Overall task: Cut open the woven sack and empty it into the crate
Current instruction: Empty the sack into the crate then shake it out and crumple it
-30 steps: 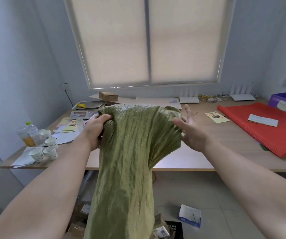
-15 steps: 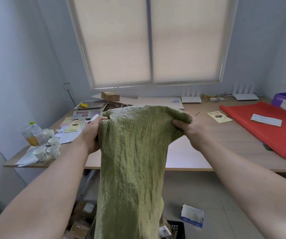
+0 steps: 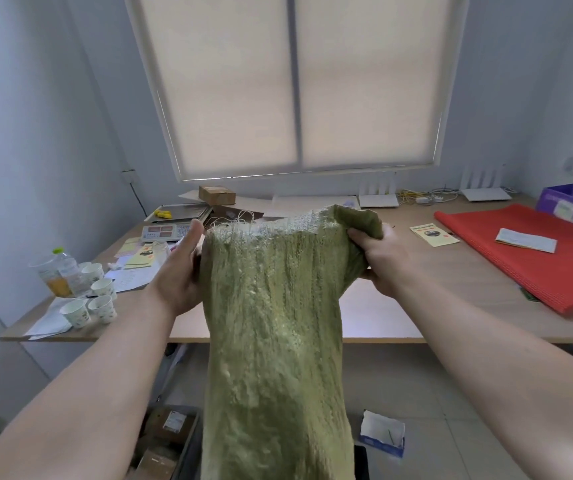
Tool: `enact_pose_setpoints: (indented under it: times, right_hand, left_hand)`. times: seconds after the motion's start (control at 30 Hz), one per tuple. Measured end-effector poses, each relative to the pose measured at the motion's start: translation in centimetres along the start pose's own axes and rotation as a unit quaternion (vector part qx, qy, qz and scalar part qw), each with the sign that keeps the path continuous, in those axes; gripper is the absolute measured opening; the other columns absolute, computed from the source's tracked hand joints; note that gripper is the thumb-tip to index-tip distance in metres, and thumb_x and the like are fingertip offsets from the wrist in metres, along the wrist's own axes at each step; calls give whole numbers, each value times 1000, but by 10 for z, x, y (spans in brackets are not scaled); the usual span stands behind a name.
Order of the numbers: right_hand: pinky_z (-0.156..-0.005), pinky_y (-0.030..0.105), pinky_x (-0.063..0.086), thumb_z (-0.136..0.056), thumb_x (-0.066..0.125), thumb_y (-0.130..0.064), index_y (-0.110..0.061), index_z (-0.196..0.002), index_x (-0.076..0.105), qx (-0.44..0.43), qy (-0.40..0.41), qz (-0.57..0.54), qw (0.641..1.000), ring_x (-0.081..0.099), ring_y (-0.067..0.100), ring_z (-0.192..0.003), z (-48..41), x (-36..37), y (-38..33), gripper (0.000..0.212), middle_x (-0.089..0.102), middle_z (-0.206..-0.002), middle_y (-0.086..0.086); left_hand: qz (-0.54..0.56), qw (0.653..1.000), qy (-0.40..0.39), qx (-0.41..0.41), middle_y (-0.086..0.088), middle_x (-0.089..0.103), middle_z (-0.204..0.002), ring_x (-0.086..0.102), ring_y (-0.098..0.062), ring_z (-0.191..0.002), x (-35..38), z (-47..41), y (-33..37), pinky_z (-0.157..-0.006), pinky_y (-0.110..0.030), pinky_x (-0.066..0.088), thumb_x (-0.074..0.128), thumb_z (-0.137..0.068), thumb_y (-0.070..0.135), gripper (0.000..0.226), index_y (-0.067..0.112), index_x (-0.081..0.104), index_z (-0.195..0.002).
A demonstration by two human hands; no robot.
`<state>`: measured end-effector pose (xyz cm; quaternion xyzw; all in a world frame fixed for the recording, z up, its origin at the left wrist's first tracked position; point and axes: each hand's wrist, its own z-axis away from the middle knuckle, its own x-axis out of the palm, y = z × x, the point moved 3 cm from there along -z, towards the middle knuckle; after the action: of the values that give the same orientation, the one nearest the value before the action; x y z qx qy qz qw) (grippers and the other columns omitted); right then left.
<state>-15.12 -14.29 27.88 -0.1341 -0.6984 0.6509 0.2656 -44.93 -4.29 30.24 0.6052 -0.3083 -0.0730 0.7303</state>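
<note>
Green woven sack [image 3: 274,341] hangs vertically, top gripped by left hand [image 3: 177,278] and right hand [image 3: 378,261].

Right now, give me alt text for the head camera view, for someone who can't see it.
Two bare hands, left hand and right hand, hold a green woven sack up by its top corners over a dark crate of boxes on the floor, before a cluttered wooden table.
</note>
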Motion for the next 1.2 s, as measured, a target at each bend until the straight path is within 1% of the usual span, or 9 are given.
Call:
enact_pose_setpoints:
  times: [0.07, 0.2, 0.37, 0.53, 0.63, 0.8, 0.97, 1.07, 1.2]
  right_hand:
    - [-51, 35, 56, -89, 71, -25, -10, -124, 49, 24, 19, -8, 1000, 67, 25, -84, -2, -1, 5, 44, 66, -112, 15]
    - [-55, 39, 58, -82, 78, -29, -5, -124, 50, 74, 33, -37, 996, 70, 30, -85, -8, -4, 16, 56, 67, -112, 19]
    - [-72, 48, 59, -68, 87, -39, -9, -128, 46, 81, -13, -87, 993, 68, 37, -102, -4, -3, 15, 78, 62, -127, 24]
    - [-92, 43, 55, -65, 90, -13, -41, -148, 21, -10, -188, -102, 977, 65, 32, -113, 0, 4, 10, 112, 57, -132, 18]
    - [-94, 43, 54, -74, 77, 7, -39, -152, 20, -77, -184, 8, 980, 65, 26, -112, 1, 12, 8, 107, 63, -126, 7]
    - [-68, 38, 59, -64, 80, -17, -18, -147, 39, -76, -109, 66, 989, 68, 24, -91, -2, 13, 4, 93, 68, -115, 13]
    - [-46, 26, 39, -76, 74, -21, -9, -123, 53, -50, -72, 66, 994, 53, 17, -62, -4, 8, 8, 52, 61, -85, 7]
    - [-39, 22, 33, -90, 68, -18, -11, -101, 56, 11, -79, 38, 996, 48, 13, -53, -5, 4, 11, 17, 57, -75, 5]
    - [-35, 22, 30, -89, 67, -34, -15, -90, 58, 132, -85, 27, 987, 45, 10, -44, -2, 5, 16, 21, 53, -67, 4]
  left_hand:
    - [-32, 999, -24, 28, -12, 66, -119, 67, -23, -103, 2, 0, 3, -85, -37, 58, 65, -77, 60, 61, 16, 68, -119]
    - [-129, 990, -30, 49, 4, 65, -117, 73, -19, -86, 6, -3, 9, -65, -32, 57, 92, -50, 29, 116, 48, 26, -143]
    - [-174, 981, 20, 84, -8, 61, -122, 66, -27, -106, 7, -8, 14, -78, -35, 54, 77, -64, 14, 103, 30, 25, -151]
    - [-171, 976, 88, 103, -19, 58, -129, 65, -27, -100, 0, -15, 11, -72, -36, 54, 84, -69, 17, 89, 24, 36, -144]
    - [-140, 983, 77, 90, -11, 61, -128, 71, -24, -94, 1, -10, 9, -67, -35, 57, 94, -44, 40, 123, 28, 29, -148]
    - [-136, 986, 13, 97, -2, 61, -122, 73, -9, -76, 14, 4, 9, -56, -24, 56, 96, -28, 50, 142, 41, 21, -148]
    - [-184, 977, -6, 103, -11, 54, -139, 62, -26, -117, 13, 1, 9, -102, -48, 47, 91, -48, 24, 124, 44, 22, -149]
    - [-241, 964, 3, 116, -3, 56, -135, 61, -23, -118, 15, 2, 14, -101, -43, 47, 93, -52, 17, 123, 45, 22, -149]
    - [-318, 936, 65, 139, -7, 60, -126, 63, -27, -112, 17, 3, 15, -90, -48, 55, 88, -65, 9, 104, 45, 32, -144]
